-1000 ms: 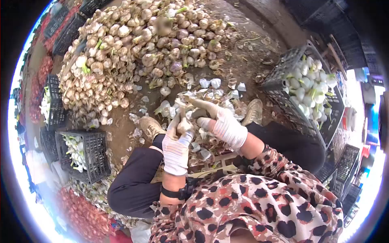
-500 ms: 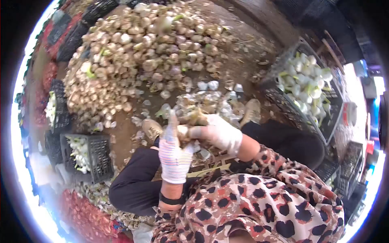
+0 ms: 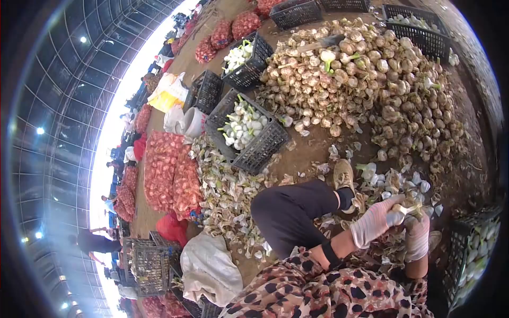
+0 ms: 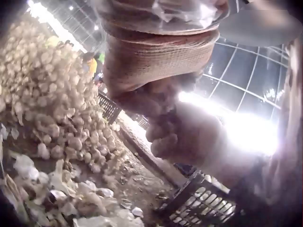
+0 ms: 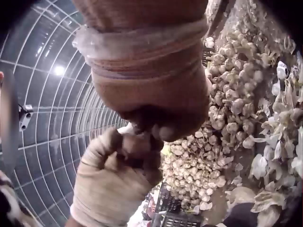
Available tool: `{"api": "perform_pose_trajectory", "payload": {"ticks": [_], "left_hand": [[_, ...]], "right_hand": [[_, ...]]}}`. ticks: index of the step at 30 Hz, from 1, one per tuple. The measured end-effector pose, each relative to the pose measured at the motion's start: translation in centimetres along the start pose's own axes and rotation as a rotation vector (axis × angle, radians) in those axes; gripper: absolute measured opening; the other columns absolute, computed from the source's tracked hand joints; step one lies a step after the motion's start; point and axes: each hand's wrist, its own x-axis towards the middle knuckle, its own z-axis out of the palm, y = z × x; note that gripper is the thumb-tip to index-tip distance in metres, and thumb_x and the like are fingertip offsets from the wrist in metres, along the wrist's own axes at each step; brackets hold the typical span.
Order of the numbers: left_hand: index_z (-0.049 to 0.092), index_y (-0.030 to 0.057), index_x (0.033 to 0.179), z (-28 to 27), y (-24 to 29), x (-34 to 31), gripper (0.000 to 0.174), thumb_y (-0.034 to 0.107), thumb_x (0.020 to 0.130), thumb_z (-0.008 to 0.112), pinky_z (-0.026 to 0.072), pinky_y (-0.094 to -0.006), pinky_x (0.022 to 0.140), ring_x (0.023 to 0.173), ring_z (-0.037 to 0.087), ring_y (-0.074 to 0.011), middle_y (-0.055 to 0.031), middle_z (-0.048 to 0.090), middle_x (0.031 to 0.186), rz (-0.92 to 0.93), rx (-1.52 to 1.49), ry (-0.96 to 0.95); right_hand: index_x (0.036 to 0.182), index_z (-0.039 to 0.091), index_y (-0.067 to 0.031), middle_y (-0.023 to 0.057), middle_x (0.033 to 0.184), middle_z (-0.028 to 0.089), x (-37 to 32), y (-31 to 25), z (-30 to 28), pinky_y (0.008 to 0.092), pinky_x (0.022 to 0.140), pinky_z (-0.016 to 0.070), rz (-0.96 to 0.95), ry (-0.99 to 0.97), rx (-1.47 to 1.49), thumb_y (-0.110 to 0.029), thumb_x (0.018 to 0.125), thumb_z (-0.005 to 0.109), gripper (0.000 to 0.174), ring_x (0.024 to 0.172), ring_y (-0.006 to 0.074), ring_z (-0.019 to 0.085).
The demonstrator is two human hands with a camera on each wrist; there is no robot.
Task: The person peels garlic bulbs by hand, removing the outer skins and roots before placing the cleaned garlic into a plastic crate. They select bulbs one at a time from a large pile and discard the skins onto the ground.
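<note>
While the left hand [image 3: 371,225], in a white knit glove, pinches a white garlic bulb with a pale stem [image 3: 395,217], the right hand [image 3: 417,238], gloved likewise, sits at the stem end. Left grip: fingers together, clamped on the bulb. Right grip: fingers bent; can't tell if they're clamped on the stem, both wrist views too dark there. Bulb is off the floor, between the hands.

Close in: spotted brown, black and pale shirt [image 3: 339,289], black wristband [image 3: 331,253] on the left wrist, dark trouser leg [image 3: 291,209] bent at the knee, beige shoe [image 3: 343,174]. Papery white garlic skins [image 3: 389,183] lie on the brown dirt floor [image 3: 305,156] just beyond the hands. Black slatted plastic crate [image 3: 456,265] of white bulbs stands right of the right hand.

Further out: crumpled white sack [image 3: 209,267] left of the shirt, broad spread of skins past the knee, then a black lattice crate [image 3: 265,147] with white stemmed bulbs inside its rim. Big heap of tan unpeeled garlic [image 3: 366,79] on the floor beyond, another black crate [image 3: 424,40] past its far edge. Red mesh sacks [image 3: 164,175] left of the skins.

Farthest: dark curved wall with a pale metal grid [image 3: 58,106].
</note>
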Motion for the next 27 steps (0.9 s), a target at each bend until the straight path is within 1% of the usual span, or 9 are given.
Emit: {"api": "perform_pose_trajectory", "payload": {"ticks": [4, 8, 11, 13, 15, 17, 19, 25, 27], "left_hand": [[0.05, 0.0, 0.143, -0.4, -2.5, 1.0, 0.056, 0.037, 0.102, 0.055, 0.0508, -0.036, 0.09, 0.102, 0.065, -0.025, -0.0202, 0.066, 0.116, 0.043, 0.038, 0.085], [0.052, -0.0007, 0.138, 0.9, -2.5, -0.4, 0.055, 0.028, 0.094, 0.066, 0.0501, -0.045, 0.095, 0.112, 0.062, -0.0423, -0.027, 0.062, 0.125, 0.351, 0.602, 0.322], [0.054, -0.0012, 0.134, 0.1, -1.0, -0.9, 0.052, 0.016, 0.088, 0.071, 0.0544, -0.0391, 0.089, 0.1, 0.067, -0.0341, -0.0208, 0.067, 0.115, 0.338, 0.619, 0.219], [0.058, -0.0025, 0.132, 0.1, 3.2, -0.9, 0.052, 0.011, 0.085, 0.076, 0.0538, -0.0306, 0.092, 0.106, 0.066, -0.0162, -0.0106, 0.068, 0.121, -0.156, -0.4, 0.052], [0.053, -0.0058, 0.137, -0.7, -0.2, -0.5, 0.067, 0.011, 0.08, 0.084, 0.0556, -0.0283, 0.089, 0.104, 0.066, -0.0175, -0.0108, 0.065, 0.124, -0.022, -0.612, -0.011], [0.051, -0.0056, 0.139, -0.4, -0.4, -0.3, 0.071, 0.014, 0.08, 0.085, 0.0565, -0.0272, 0.086, 0.105, 0.065, -0.0171, -0.0111, 0.065, 0.124, -0.028, -0.595, -0.044], [0.046, -0.005, 0.143, 0.4, -0.8, -0.1, 0.077, 0.014, 0.079, 0.086, 0.0572, -0.0269, 0.083, 0.103, 0.065, -0.0172, -0.0114, 0.064, 0.122, 0.129, -0.618, -0.022], [0.049, 0.0004, 0.138, 0.1, -1.2, 0.2, 0.066, 0.012, 0.083, 0.083, 0.0576, -0.0282, 0.084, 0.103, 0.063, -0.0185, -0.0115, 0.06, 0.12, 0.076, -0.365, 0.028], [0.055, -0.0018, 0.135, 0.4, -2.3, 0.9, 0.055, 0.008, 0.086, 0.078, 0.0554, -0.0294, 0.088, 0.103, 0.064, -0.0198, -0.0103, 0.06, 0.121, 0.204, -0.023, 0.107]], "right_hand": [[0.109, 0.067, -0.002, 0.0, 0.088, 0.067, -0.2, -0.9, 0.3, 0.0232, 0.069, 0.0477, -0.032, 0.044, -0.055, -0.007, 0.089, 0.054, 0.024, 0.078, 0.0078, 0.06], [0.115, 0.066, -0.0019, 0.004, 0.099, 0.068, 0.0, -1.7, 1.4, 0.0252, 0.074, 0.0499, -0.103, 0.177, -0.089, 0.0, 0.09, 0.053, 0.028, 0.087, 0.012, 0.063], [0.116, 0.063, 0.0015, 0.0129, 0.107, 0.068, -0.1, 2.9, -0.4, 0.0349, 0.089, 0.0507, -0.561, 0.258, -0.576, 0.003, 0.084, 0.06, 0.032, 0.099, 0.0219, 0.064], [0.112, 0.065, -0.0005, 0.0089, 0.099, 0.069, -0.5, -0.4, 0.1, 0.0327, 0.085, 0.0498, -0.215, 0.128, -0.194, -0.008, 0.089, 0.062, 0.024, 0.092, 0.0201, 0.063], [0.105, 0.066, 0.0016, 0.0063, 0.095, 0.069, 0.1, -0.9, 0.7, 0.0277, 0.068, 0.0506, 0.105, 0.137, 0.242, -0.016, 0.094, 0.06, 0.022, 0.082, 0.0118, 0.063], [0.105, 0.064, 0.0019, 0.0066, 0.094, 0.069, 2.2, 2.6, 0.7, 0.0273, 0.062, 0.0534, 0.086, 0.168, 0.556, -0.019, 0.093, 0.064, 0.024, 0.076, 0.0137, 0.065], [0.118, 0.061, 0.0029, 0.011, 0.108, 0.068, 4.3, 4.7, -1.7, 0.0304, 0.078, 0.0561, 0.159, 0.266, 0.084, -0.021, 0.093, 0.065, 0.034, 0.092, 0.0191, 0.067], [0.152, 0.036, -0.0012, 0.0133, 0.142, 0.054, 1.9, 4.2, -4.8, 0.0368, 0.102, 0.048, -0.033, -0.086, -0.138, -0.022, 0.091, 0.07, 0.073, 0.126, 0.0241, 0.054], [0.147, 0.046, -0.0007, 0.0118, 0.138, 0.058, 0.4, 1.0, -3.1, 0.0339, 0.106, 0.0437, 0.007, -0.282, 0.218, -0.025, 0.097, 0.065, 0.059, 0.127, 0.019, 0.053]]}}
